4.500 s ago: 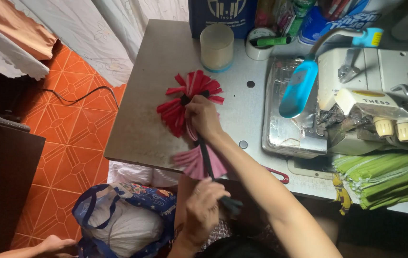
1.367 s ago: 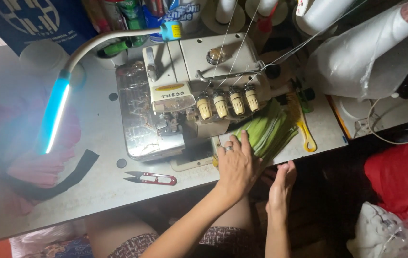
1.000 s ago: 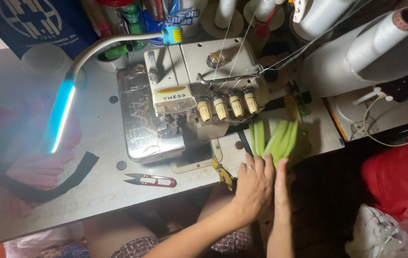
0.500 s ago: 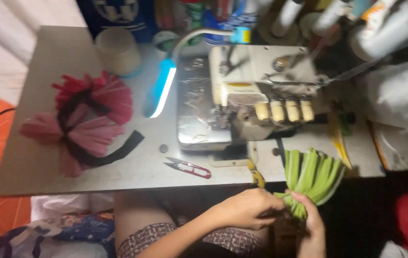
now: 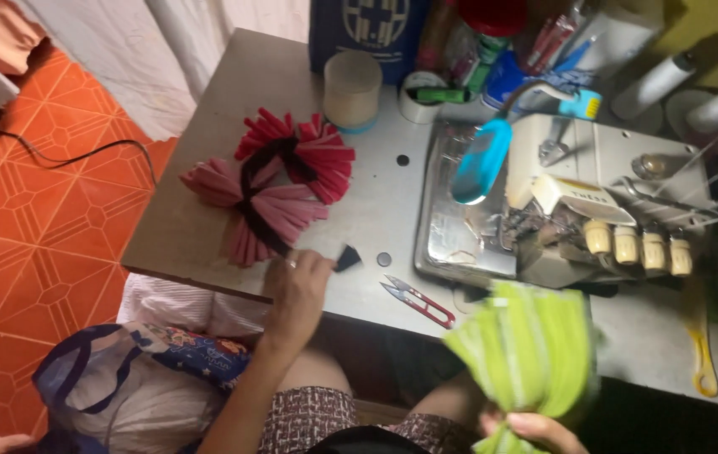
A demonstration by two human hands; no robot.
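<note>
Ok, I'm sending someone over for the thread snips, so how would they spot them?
Start at the sewing machine on the grey table. Just in front of its metal base, near the table's front edge, lie the snips: small, pointed blades, red handles, the only cutting tool there.

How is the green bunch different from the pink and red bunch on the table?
The green bunch is one colour and looks blurred, gripped at its bottom end by the right hand below the table edge. The pink and red bunch has two shades, looks sharp, and lies flat on the table, with a black strap looped across it. The left hand is beside it at the strap's end. Both are fans of narrow folded fabric strips.
</note>
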